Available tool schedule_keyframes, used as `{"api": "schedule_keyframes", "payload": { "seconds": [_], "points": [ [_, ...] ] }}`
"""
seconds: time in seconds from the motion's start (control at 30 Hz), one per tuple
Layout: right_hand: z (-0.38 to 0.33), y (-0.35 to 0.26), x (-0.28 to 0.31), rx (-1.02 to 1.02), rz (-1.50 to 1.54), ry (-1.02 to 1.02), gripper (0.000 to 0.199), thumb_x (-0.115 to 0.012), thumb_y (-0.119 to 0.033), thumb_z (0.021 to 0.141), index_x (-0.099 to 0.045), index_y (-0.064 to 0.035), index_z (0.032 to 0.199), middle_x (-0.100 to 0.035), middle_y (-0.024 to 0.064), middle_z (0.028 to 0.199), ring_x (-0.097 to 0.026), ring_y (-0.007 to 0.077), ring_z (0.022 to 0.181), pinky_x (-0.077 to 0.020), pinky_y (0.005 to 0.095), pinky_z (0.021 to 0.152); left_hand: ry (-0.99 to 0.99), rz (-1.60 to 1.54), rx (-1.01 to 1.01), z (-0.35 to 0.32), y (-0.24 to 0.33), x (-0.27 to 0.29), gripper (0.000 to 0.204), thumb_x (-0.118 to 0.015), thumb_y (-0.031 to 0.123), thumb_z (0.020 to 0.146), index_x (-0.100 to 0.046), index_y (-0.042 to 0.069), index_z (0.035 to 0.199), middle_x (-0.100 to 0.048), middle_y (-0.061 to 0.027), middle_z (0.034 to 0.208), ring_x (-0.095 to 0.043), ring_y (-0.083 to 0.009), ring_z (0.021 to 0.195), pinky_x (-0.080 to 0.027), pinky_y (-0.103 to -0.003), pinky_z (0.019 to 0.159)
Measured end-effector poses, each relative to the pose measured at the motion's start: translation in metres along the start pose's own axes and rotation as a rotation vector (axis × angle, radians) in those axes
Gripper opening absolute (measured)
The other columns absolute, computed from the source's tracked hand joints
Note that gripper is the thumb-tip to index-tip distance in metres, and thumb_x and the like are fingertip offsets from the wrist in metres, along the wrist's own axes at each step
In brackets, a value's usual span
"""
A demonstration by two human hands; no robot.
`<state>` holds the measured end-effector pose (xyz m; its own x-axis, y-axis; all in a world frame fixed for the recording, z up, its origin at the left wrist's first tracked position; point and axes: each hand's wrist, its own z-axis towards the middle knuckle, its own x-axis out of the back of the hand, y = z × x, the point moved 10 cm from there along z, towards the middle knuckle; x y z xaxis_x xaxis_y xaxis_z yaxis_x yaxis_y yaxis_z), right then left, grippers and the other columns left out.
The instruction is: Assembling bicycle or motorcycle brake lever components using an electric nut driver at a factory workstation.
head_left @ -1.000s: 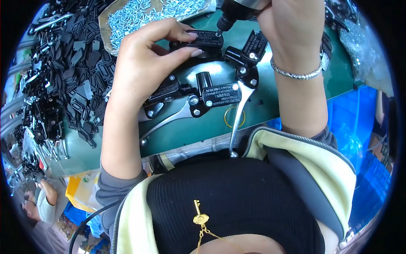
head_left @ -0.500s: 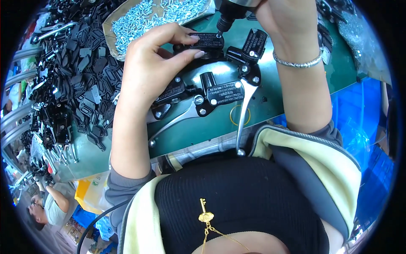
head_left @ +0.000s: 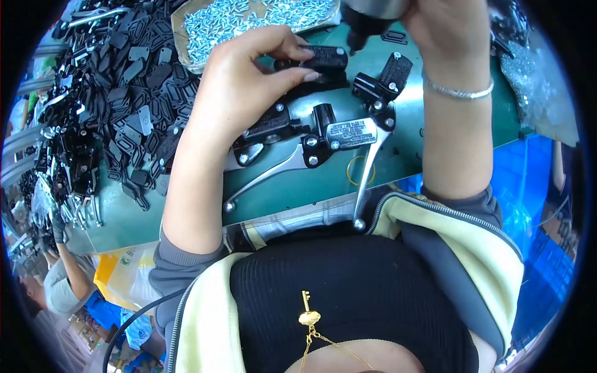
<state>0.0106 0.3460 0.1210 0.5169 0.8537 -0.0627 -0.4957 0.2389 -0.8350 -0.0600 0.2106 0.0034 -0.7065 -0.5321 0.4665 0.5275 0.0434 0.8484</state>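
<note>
My left hand (head_left: 239,87) pinches a black brake master cylinder (head_left: 317,59) between thumb and fingers on the green bench top (head_left: 298,186). My right hand (head_left: 444,31) grips a dark powered screwdriver (head_left: 367,15) whose tip points down at that cylinder. Two assembled brake levers lie in front: one with a silver lever (head_left: 273,171) pointing left, another with a silver lever (head_left: 367,174) hanging over the bench's near edge. A further black cylinder body (head_left: 385,78) sits beside my right wrist, which wears a silver bracelet.
A cardboard tray of silver screws (head_left: 249,18) stands at the back. A big heap of black plastic parts (head_left: 106,105) covers the left of the bench. Blue crates (head_left: 535,205) sit to the right. Another person (head_left: 62,280) works at lower left.
The view has shifted slightly, so bench and hands sit a bit higher in the picture. My left hand keeps its pinch on the cylinder and my right hand holds the tool over it.
</note>
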Motion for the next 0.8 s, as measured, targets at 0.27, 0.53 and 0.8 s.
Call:
{"api": "schedule_keyframes", "payload": {
  "seconds": [0.27, 0.53, 0.8],
  "points": [
    [-0.015, -0.022, -0.019, 0.027, -0.012, -0.036, 0.026, -0.074, -0.020, 0.093, -0.065, -0.0009, 0.108, -0.070, 0.0084, 0.087, -0.071, 0.0184, 0.075, -0.0578, 0.0289, 0.068, -0.007, -0.057, -0.015, -0.001, 0.003, -0.004, 0.027, -0.089, 0.011, 0.074, -0.074, 0.006, 0.096, -0.074, -0.0022, 0.092, -0.068, -0.0150, 0.086, -0.054, -0.028, 0.077],
    [-0.013, -0.020, -0.034, 0.037, -0.018, -0.073, 0.028, -0.071, -0.022, 0.096, -0.061, -0.0020, 0.114, -0.068, 0.0080, 0.087, -0.071, 0.0193, 0.075, -0.0575, 0.0284, 0.067, -0.040, -0.357, 0.217, -0.007, -0.030, -0.009, 0.028, -0.090, 0.015, 0.074, -0.078, 0.008, 0.098, -0.068, -0.0021, 0.089, -0.063, -0.0102, 0.085, -0.052, -0.025, 0.078],
    [-0.017, -0.017, -0.043, 0.046, -0.005, -0.093, 0.031, -0.068, -0.023, 0.099, -0.056, -0.0030, 0.119, -0.067, 0.0075, 0.087, -0.071, 0.0203, 0.076, -0.0572, 0.0279, 0.066, -0.021, -0.325, 0.198, -0.009, -0.029, -0.007, 0.029, -0.090, 0.018, 0.075, -0.079, 0.008, 0.100, -0.069, -0.0028, 0.088, -0.064, -0.0107, 0.085, -0.052, -0.026, 0.079]
  ]
}}
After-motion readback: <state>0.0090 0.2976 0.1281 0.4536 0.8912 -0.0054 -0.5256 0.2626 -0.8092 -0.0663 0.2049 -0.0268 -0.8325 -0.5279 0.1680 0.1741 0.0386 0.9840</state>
